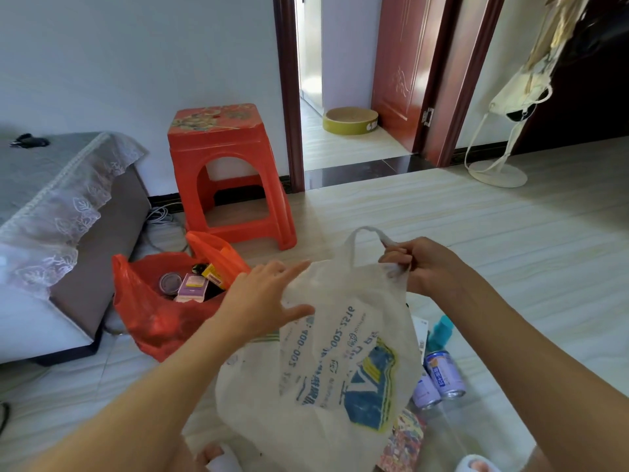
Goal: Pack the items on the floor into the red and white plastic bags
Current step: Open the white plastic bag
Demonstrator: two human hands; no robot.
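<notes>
- White plastic bag [326, 369]: thin, soft, crinkled film with blue and yellow print; hangs limp below both hands, above the floor. Judged very light and slippery; best held by its handle loops.
- Right hand [425, 267]: the grip is closed, fingers curled round one handle loop [371, 235].
- Left hand [269, 298]: fingers spread and straight, pressing the bag's rim; nothing clasped.
- Red plastic bag [153, 318]: left of the left hand, on the floor, mouth open, small boxes and a round tin inside; equally flimsy film.
- Cans [442, 376]: below the right-hand grip, lying on the floor; rigid, smooth, cylindrical, likely to roll.
- Teal bottle [440, 330]: beside the cans, hard plastic.
</notes>
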